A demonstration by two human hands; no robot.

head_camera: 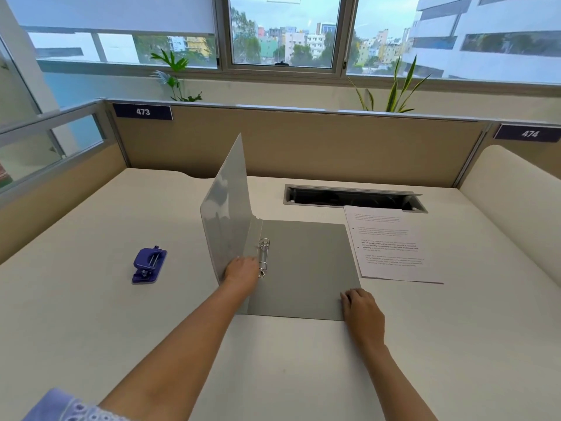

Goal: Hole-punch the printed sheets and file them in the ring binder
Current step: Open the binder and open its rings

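Hands (243, 273) on open ring binder (303, 268), rings seemingly empty

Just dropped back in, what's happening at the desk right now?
A person is opening the grey ring binder on the desk. The left hand holds the front cover raised nearly upright, next to the metal rings, while the right hand presses on the back cover's near right corner. The rings hold no paper. The printed sheets lie just right of the binder, and the purple hole punch sits untouched to the left.
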